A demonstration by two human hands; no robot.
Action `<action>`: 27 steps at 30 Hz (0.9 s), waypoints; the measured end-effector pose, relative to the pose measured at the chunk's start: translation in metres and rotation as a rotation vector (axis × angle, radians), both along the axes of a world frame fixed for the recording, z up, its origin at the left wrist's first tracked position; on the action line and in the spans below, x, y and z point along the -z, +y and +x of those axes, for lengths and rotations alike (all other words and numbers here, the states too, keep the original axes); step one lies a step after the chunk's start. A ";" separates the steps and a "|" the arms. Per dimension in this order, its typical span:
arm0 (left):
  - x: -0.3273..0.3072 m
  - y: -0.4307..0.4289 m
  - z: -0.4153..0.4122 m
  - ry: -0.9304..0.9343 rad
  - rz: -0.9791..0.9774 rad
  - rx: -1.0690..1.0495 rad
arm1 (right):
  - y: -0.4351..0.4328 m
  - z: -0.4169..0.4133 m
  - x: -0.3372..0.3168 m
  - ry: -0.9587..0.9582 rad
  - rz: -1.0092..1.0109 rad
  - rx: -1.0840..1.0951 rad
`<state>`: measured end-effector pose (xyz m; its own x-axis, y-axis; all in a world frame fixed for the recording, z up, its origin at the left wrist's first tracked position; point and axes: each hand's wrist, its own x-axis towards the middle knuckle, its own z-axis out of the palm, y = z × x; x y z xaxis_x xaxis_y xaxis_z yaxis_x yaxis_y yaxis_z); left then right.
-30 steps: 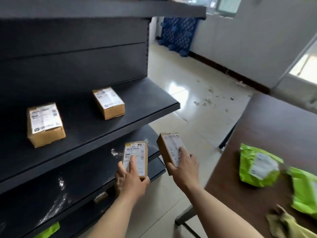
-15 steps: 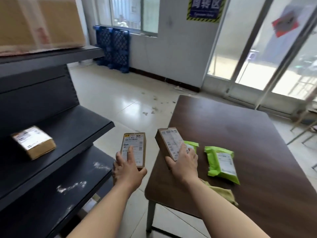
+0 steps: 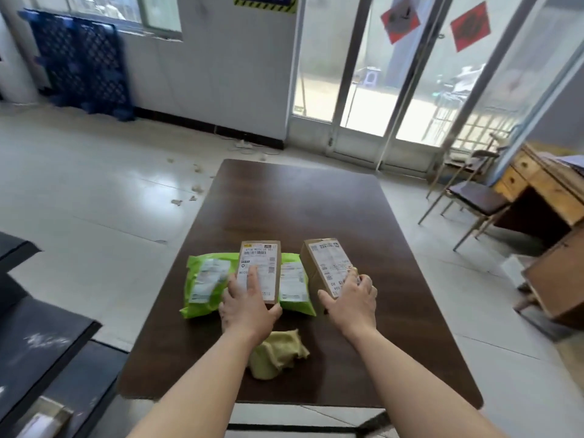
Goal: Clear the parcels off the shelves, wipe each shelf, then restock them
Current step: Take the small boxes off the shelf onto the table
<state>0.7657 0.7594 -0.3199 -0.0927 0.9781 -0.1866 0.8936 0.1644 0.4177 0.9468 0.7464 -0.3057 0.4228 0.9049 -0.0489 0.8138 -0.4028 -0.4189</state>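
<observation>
Both hands are out over the dark wooden table (image 3: 300, 197), a small cardboard parcel in each. The left hand (image 3: 249, 306) grips the left box (image 3: 260, 263) from its near end. One finger lies straight up the white label and the thumb hooks round the right edge, but the other fingers are tucked behind the box, hidden. The right hand (image 3: 350, 306) holds the right box (image 3: 327, 263), thumb on the near left edge and fingers curled over the right edge, their tips blurred against the label. Whether either box touches the table, I cannot tell: the undersides are out of sight.

Just left of the left fingers lies a green mailer (image 3: 205, 282), its label smeared by blur. Between the two hands a second green mailer (image 3: 295, 287) peeps out, its left part covered by the left box. Nearer than the left wrist sits a crumpled yellow cloth (image 3: 278, 354), partly behind the forearm. Well left of the hands, the dark shelves (image 3: 41, 336) are cut off by the frame edge. A pale parcel (image 3: 44, 420) on the lowest one is too blurred to read. Far right of the right fingers are a chair (image 3: 474, 197) and a wooden desk (image 3: 543, 184), the desk cropped.
</observation>
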 end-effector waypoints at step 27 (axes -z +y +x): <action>0.121 0.080 0.243 0.125 -0.150 0.124 | 0.050 0.226 0.132 0.011 -0.175 0.276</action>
